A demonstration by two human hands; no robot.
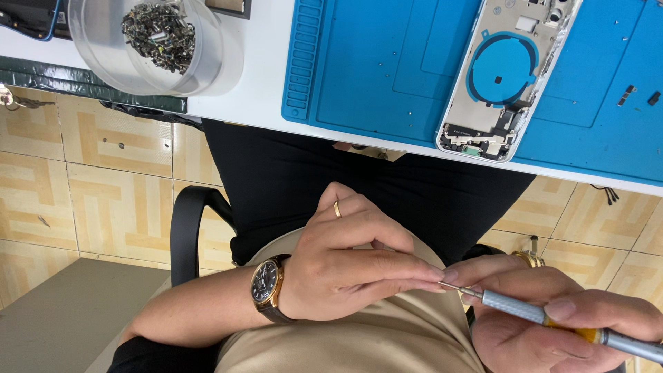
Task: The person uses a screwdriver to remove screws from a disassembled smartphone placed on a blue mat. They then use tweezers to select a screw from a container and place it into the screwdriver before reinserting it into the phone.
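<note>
My left hand [352, 266], with a ring and a dark-faced wristwatch, hovers over my lap, its fingertips pinched on the thin metal tip of a precision screwdriver [552, 319]. My right hand [559, 324] grips the screwdriver's grey and yellow handle at the lower right. On the white table above lies an opened phone housing [507, 76] with exposed inner parts, resting on a blue work mat [373, 69].
A clear plastic tub [148, 45] holding several small metal screws and parts stands at the table's left. Tiny dark parts [639, 95] lie on the mat at right. A black chair armrest [190, 228] is by my left side, above a tiled floor.
</note>
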